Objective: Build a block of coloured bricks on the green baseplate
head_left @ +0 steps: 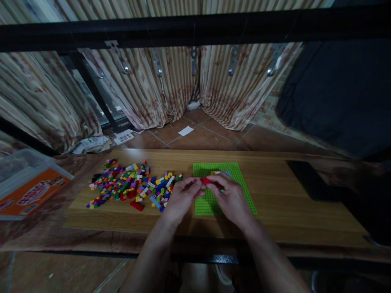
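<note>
A green baseplate [241, 179] lies flat on the wooden board [275, 195]. Both my hands meet above its left part. My left hand [180, 199] and my right hand [230, 197] pinch the same small red brick [206, 180] between their fingertips. Just behind the red brick, a few small bricks [220, 173] sit on the baseplate. A spread of several loose bricks [128, 185] in many colours lies on the board to the left of my left hand, with a larger red brick [137, 205] at its near edge.
A clear plastic box with an orange label [29, 185] stands at the far left. A dark flat object [308, 179] lies on the board's right end. Striped curtains [171, 81] hang behind, over a tiled floor with papers [93, 143].
</note>
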A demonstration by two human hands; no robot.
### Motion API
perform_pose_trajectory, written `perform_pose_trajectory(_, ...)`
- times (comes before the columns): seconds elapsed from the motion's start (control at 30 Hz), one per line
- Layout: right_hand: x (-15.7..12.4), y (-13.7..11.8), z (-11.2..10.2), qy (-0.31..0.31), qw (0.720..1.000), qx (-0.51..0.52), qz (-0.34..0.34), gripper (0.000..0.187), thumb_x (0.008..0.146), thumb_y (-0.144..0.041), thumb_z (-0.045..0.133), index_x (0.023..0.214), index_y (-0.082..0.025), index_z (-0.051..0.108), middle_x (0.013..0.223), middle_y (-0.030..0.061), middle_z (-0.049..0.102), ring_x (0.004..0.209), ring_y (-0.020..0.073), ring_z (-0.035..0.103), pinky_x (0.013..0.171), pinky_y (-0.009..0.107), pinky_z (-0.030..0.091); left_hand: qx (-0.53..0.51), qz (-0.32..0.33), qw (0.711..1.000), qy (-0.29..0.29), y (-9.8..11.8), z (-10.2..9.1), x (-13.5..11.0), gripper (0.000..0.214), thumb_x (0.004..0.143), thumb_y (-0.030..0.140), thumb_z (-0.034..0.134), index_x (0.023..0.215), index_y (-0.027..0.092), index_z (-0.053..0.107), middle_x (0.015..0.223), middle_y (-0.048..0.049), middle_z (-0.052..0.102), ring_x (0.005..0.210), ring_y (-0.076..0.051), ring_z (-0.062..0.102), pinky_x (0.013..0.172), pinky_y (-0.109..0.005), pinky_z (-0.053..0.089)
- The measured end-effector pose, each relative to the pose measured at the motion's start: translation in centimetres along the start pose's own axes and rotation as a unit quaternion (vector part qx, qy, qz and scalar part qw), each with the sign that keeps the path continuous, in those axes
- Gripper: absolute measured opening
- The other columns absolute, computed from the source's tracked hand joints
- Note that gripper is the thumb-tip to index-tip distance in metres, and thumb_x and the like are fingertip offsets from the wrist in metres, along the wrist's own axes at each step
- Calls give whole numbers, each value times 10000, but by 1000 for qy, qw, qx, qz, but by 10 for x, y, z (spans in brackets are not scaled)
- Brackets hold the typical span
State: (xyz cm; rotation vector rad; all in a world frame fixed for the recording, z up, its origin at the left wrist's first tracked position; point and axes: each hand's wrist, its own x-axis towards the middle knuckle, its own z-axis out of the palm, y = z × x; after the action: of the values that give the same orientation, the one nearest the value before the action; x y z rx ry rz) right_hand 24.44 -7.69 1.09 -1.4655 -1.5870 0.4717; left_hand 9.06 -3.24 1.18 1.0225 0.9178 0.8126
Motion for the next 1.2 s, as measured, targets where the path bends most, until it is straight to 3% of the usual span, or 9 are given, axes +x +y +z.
perform_pose_trajectory(0.07, -2, 15, -19, 18, 999, -13, 27, 186, 889, -282, 536, 997, -218, 673, 997, 58, 667, 900, 184, 615, 820, 327, 476, 28, 9, 1000, 11, -4, 4, 3, 275, 772, 366, 678, 923, 135, 683, 861, -59, 714, 727, -127, 645, 691, -236, 492)
perform_pose_trajectory(0.17, -6, 40, -45, 56, 995, -51, 72, 218, 857, -341, 567, 967, -197, 689, 922, 58, 671, 713, 166, 594, 688, 318, 474, 98, 44, 994, 36, -12, 7, 10, 231, 785, 324, 651, 920, 141, 691, 829, -43, 709, 751, -149, 644, 720, -263, 500)
perform_pose_trajectory(0.3, -11, 59, -63, 35, 991, -87, 100, 223, 828, -354, 588, 933, -197, 706, 875, 56, 687, 688, 173, 592, 668, 323, 466, 232, 96, 967, 50, -18, 10, 16, 241, 830, 308, 589, 981, 158, 701, 839, -35, 714, 771, -162, 647, 714, -268, 494)
perform_pose_trajectory(0.47, -12, 58, -57, -13, 991, -87, 97, 201, 834, -334, 582, 959, -226, 697, 949, 46, 699, 803, 192, 624, 733, 333, 471, 363, 147, 919, 55, -16, 21, 11, 250, 864, 249, 531, 1044, 182, 692, 975, -48, 715, 840, -164, 658, 767, -279, 506)
perform_pose_trajectory(0.63, -8, 53, -45, -34, 993, -79, 80, 126, 838, -280, 587, 907, -241, 684, 884, 16, 684, 811, 181, 628, 756, 324, 468, 439, 183, 879, 47, -19, 29, 8, 248, 868, 206, 534, 1071, 198, 675, 1066, -62, 686, 915, -179, 648, 850, -322, 512)
perform_pose_trajectory(0.83, -7, 52, -43, -32, 995, -74, 60, 106, 842, -264, 588, 900, -239, 673, 870, 13, 673, 802, 175, 620, 762, 329, 467, 466, 206, 860, 30, -21, 33, 7, 263, 866, 180, 543, 1101, 212, 657, 1109, -56, 668, 1009, -199, 628, 926, -361, 496)
perform_pose_trajectory(1.2, -6, 45, -44, -54, 990, -114, 59, 71, 836, -240, 596, 879, -225, 650, 859, 14, 629, 817, 179, 594, 750, 328, 454, 472, 210, 856, 28, -22, 32, 7, 268, 872, 171, 536, 1112, 209, 649, 1113, -58, 665, 999, -192, 632, 922, -351, 502)
